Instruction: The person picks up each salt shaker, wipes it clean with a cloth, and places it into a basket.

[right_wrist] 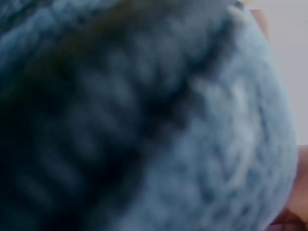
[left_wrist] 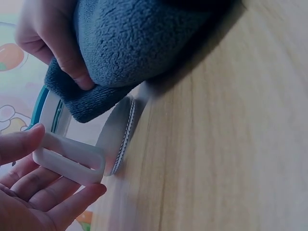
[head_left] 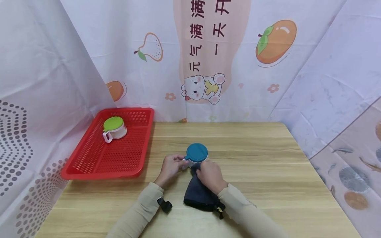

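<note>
A lidded cup with a blue lid point(head_left: 197, 152) stands upright on the wooden table near its middle. My left hand point(head_left: 172, 166) pinches its white handle point(left_wrist: 70, 159) between thumb and fingers. On the cup's near side, my right hand point(head_left: 212, 175) grips a dark blue fluffy cloth point(head_left: 199, 195). The bunched part of that cloth point(left_wrist: 130, 43) touches the cup's wall in the left wrist view, and its loose end hangs down toward me onto the table. Blurred cloth point(right_wrist: 231, 159) fills most of the right wrist view and hides most of the right hand there.
At the left, a red plastic basket point(head_left: 146, 145) stands on the table. Inside it sits a white cup with a green lid point(head_left: 113, 123), its handle facing me. A printed curtain point(head_left: 238, 109) hangs behind the wooden table point(head_left: 268, 172).
</note>
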Demonstrator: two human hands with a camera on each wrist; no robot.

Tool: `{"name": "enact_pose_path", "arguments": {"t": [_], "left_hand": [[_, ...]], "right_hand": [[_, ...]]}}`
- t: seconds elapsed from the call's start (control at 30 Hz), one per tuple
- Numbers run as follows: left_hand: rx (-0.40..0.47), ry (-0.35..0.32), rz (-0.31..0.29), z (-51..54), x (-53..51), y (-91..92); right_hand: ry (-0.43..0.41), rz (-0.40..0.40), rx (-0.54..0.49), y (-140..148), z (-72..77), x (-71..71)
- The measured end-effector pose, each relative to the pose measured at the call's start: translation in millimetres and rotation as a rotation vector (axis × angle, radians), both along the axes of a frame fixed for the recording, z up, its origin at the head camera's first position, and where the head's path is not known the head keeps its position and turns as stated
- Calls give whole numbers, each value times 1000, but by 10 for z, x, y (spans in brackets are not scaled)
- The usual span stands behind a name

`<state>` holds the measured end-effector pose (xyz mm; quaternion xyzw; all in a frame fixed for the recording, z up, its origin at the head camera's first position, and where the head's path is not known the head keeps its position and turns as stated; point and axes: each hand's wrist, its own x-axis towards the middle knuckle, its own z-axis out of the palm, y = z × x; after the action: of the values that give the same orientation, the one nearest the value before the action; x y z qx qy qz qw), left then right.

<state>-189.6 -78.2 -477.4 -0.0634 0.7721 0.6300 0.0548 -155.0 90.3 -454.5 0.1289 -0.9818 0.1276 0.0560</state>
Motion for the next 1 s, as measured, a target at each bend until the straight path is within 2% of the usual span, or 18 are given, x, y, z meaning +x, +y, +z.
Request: {"name": "enact_pose_path", "arguments": {"t": [0.13, 0.27, 0.37, 0.53, 0.8, 1.0], "left_hand": [[10, -3, -4, 4, 2, 0], [16, 6, -13, 11, 9, 9], [11, 4, -15, 11, 13, 15], [-13, -15, -12, 18, 13, 17], [-33, -18, -7, 44, 30, 17], [-35, -8, -3, 75, 44, 16]], "right_hand": [[-18, 7, 15, 30, 37, -6], [21, 25, 29, 85, 53, -17], [18, 18, 27, 127, 35, -48], [-50, -4, 38, 167, 51, -87], [-74, 31, 48, 120, 195, -20], [-38, 73, 15, 5, 258, 2]]}}
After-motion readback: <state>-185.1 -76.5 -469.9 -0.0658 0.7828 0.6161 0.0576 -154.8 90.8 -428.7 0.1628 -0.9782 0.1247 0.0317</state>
